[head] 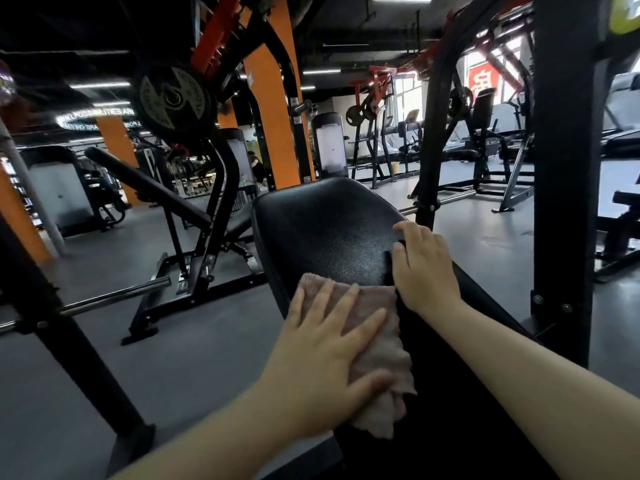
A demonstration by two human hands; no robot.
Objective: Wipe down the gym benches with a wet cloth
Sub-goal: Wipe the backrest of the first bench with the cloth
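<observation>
The bench (332, 230) is standing in the centre of the head view, its black padded surface running away from the camera and ending in a rounded far edge. Its vinyl is catching light from overhead.

The cloth (377, 344), a pinkish terry towel, is lying on the near left part of the bench pad, with its lower edge hanging ragged over the pad's side.

The left hand (329, 355) is pressing flat on the cloth. Its grip is apart: the fingers are lying straight and spread across the fabric, and the thumb is resting along the cloth's near edge.

The right hand (424, 268) is resting on the right edge of the bench, just beyond the cloth. Its grip is curled over the pad's rim, with the thumb lying on the top surface and the fingertips wrapping the edge. The right hand and the cloth are lying just beside each other.

A weight plate (172, 98) is hanging on a black and orange machine frame to the upper left. An inclined bench (145, 183) is standing behind it on the grey floor (173, 358). A chrome bar (114, 299) is crossing the lower left. Further machines are filling the background at right.
</observation>
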